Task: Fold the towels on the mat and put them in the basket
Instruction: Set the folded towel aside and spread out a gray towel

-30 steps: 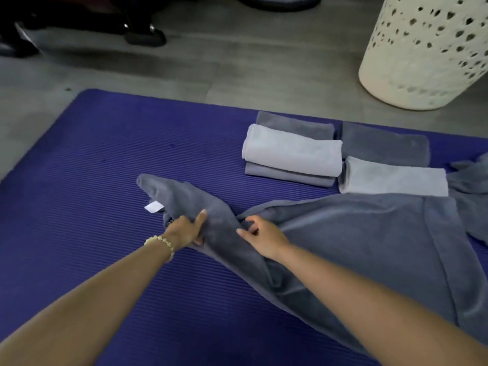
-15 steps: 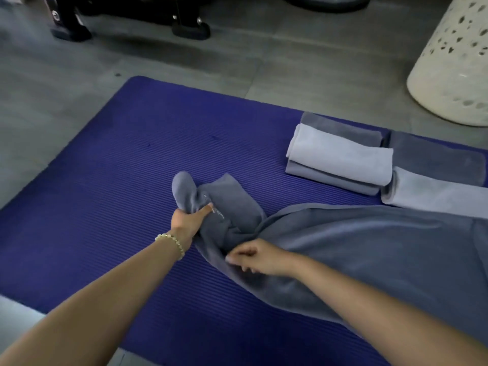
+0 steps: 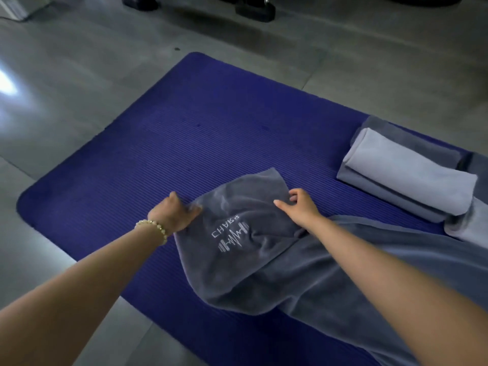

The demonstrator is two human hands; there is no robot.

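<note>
The step in hand is the spreading of one dark grey towel (image 3: 264,273) before its first fold. It lies rumpled on the purple mat (image 3: 184,133), its near end turned so that a white stitched logo (image 3: 232,236) faces up, while the rest of the cloth trails off to the right under the person's forearm and out of view. The left hand (image 3: 173,215), with a beaded bracelet (image 3: 153,228) at the wrist, grips the left edge of that end, its fingers (image 3: 188,210) curled into the cloth. The right hand (image 3: 298,207) pinches the opposite edge near the far corner, thumb out along the fabric and the other fingers bent over it. So both hands are grasping the same towel, one at each side of its short end. A pile of folded towels (image 3: 406,175) already sits on the mat to the right, well apart from the hands, on what looks like a darker one beneath. The basket is not in view, and the grey floor (image 3: 79,101) surrounds the mat. I judge the task to be partway along: some towels folded, none seen in the basket. The next move likely calls for drawing the two gripped edges apart and flat — taking out the twist where the cloth bunches below the logo — so that the corners can be matched for a clean fold.
</note>
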